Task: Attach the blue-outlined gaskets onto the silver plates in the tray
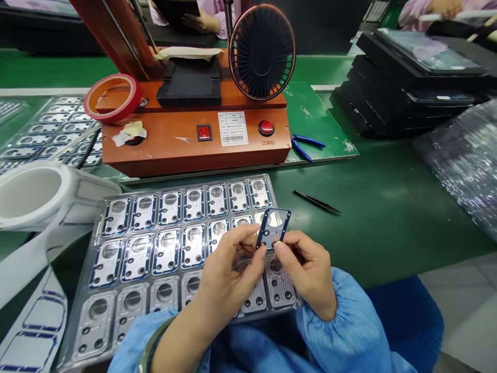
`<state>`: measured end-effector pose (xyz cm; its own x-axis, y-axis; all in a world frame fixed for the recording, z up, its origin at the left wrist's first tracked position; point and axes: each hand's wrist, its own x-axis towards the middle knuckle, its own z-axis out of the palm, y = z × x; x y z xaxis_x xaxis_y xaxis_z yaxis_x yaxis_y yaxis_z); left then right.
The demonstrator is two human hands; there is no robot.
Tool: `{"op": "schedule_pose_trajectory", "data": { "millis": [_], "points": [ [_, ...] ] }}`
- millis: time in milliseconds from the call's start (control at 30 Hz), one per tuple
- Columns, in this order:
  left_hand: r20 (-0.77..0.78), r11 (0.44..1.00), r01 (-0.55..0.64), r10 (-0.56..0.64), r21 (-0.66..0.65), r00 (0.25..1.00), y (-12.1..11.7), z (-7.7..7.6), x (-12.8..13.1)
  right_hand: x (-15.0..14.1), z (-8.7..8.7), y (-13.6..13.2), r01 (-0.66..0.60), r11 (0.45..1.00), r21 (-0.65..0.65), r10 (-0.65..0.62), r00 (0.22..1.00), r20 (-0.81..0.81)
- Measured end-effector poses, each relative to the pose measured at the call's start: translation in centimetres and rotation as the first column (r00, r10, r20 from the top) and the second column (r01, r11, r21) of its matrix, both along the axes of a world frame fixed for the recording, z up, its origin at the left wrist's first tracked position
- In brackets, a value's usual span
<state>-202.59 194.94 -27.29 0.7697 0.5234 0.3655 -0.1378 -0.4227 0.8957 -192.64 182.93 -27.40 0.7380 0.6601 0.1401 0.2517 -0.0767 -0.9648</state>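
- The left hand (pixel 229 269) is pinching the lower left edge of a small metal plate (pixel 276 225) between thumb and fingers, so its grip is narrow.
- The right hand (pixel 308 267) is holding the same plate by its lower right corner, its thumb pressing near the bottom edge and its grip narrow too.
- The plate is tilting up between the two hands, its blue border showing, and is hovering over the right part of a clear plastic tray (pixel 73 311).
- The tray is lying on the green table (pixel 388 223), holding rows of similar plates; those in the top row are showing blue edging, while those in the row nearest the person are looking plain.
- A white roll (pixel 83 194) is resting left of the tray, its strip of blue-edged frames (pixel 42 313) trailing toward the person.
- Black tweezers (pixel 317 202) are lying right of the tray, and blue-handled pliers (pixel 310 140) are lying beyond them.
- An orange machine (pixel 166 142) is standing behind the tray, with red tape (pixel 136 101) leaning on its left side and a round fan (pixel 262 52) standing on its right.
- Black trays (pixel 373 77) are forming a stack at the far right.
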Motion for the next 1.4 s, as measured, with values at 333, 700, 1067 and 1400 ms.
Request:
{"op": "schedule_pose_trajectory", "data": {
  "millis": [333, 700, 1067, 1400],
  "points": [
    [-0.072, 0.961, 0.067, -0.089, -0.267, 0.993, -0.3, 0.2, 0.1, 0.4, 0.2, 0.0, -0.024, 1.000, 0.003, 0.024, 0.991, -0.135],
    [-0.159, 0.947, 0.144, -0.195, -0.288, 0.968, -0.3, 0.7, 0.0, 0.5, 0.3, 0.0, 0.007, 0.999, 0.047, 0.004, 0.970, -0.241],
    [-0.276, 0.913, 0.131, -0.250, -0.387, 0.928, -0.1, 1.1, -0.4, 0.4, -0.1, -0.3, 0.042, 0.997, 0.060, -0.024, 0.962, -0.273],
    [-0.306, 0.952, 0.093, -0.186, -0.292, 0.934, 0.1, 1.2, -0.3, 0.3, -0.1, -0.4, -0.023, 0.999, 0.023, 0.027, 0.986, -0.164]
  ]
}}
